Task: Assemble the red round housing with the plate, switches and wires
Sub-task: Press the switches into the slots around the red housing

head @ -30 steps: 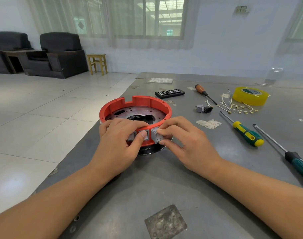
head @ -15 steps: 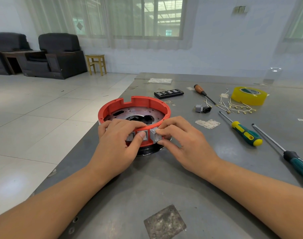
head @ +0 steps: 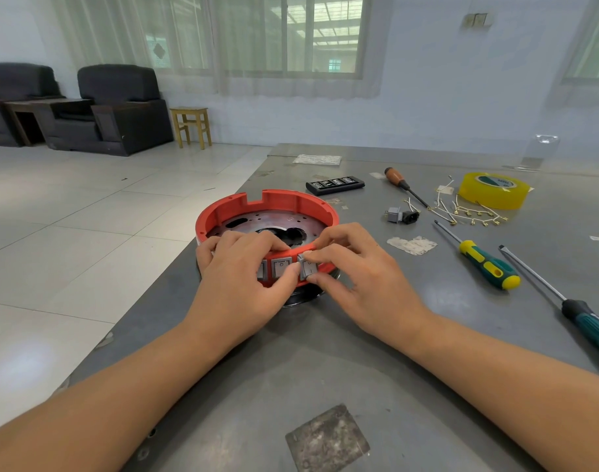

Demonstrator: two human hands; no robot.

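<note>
The red round housing point(head: 277, 201) sits on the grey table with a metal plate point(head: 264, 221) inside it. Grey rocker switches sit in its near wall; the middle switch point(head: 280, 267) shows between my hands. My left hand point(head: 243, 281) grips the housing's near rim, fingers curled over the top and thumb against the wall below the switches. My right hand point(head: 356, 274) pinches the rightmost grey switch point(head: 307, 267) at the wall. Loose wires with brass terminals point(head: 468, 211) and a spare switch and socket point(head: 402, 216) lie to the right.
A yellow tape roll point(head: 494, 190), a black bit case point(head: 335, 185), a wood-handled screwdriver point(head: 402, 185), a yellow-green screwdriver point(head: 485, 265) and a dark green one point(head: 570, 306) lie on the table's right half. The table's left edge runs just left of the housing.
My left thumb has slid a little, uncovering the middle switch. My right fingers stay on the rightmost switch.
</note>
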